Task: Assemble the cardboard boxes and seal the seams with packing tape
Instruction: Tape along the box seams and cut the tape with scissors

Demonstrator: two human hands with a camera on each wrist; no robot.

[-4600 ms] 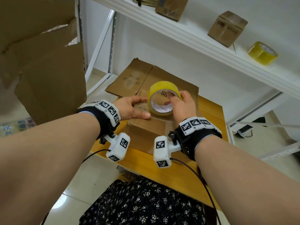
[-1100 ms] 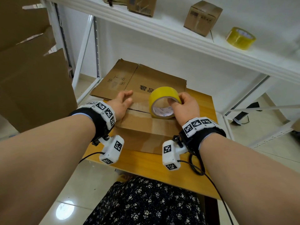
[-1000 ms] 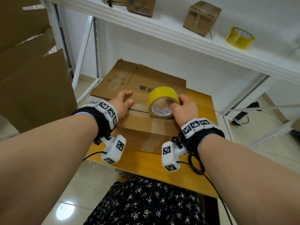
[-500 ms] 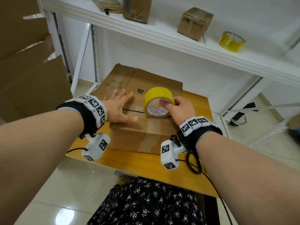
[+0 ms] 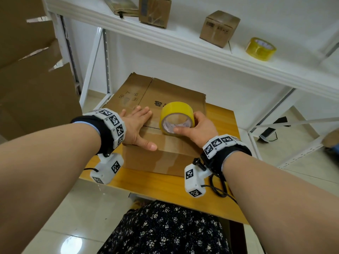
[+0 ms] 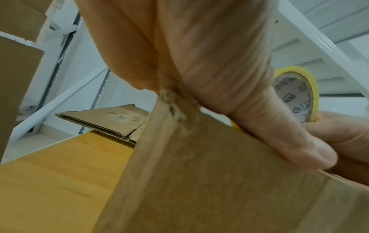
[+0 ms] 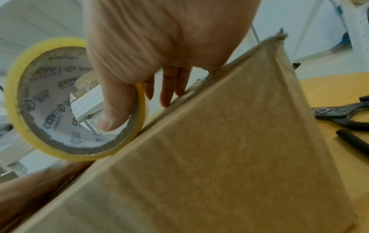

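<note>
A small brown cardboard box (image 5: 161, 156) stands on the yellow wooden table (image 5: 183, 195), its top flaps closed and a strip of tape running down its front face (image 6: 229, 197). My left hand (image 5: 136, 127) lies flat on the box top, fingers straight, thumb at the near edge. My right hand (image 5: 194, 127) holds a yellow roll of packing tape (image 5: 176, 116) upright on the top seam, thumb inside the core (image 7: 111, 110). The roll (image 6: 295, 94) also shows in the left wrist view.
Flattened cardboard (image 5: 156, 96) lies behind the box. Black scissors (image 7: 343, 116) rest on the table to the right. The white shelf (image 5: 201, 50) above carries small boxes (image 5: 219, 27) and a second tape roll (image 5: 260, 49). Large cardboard sheets (image 5: 31, 79) stand at the left.
The tape roll has travelled away from me along the top seam, leaving tape behind it. My left hand went from gripping the box edge to lying flat on the top.
</note>
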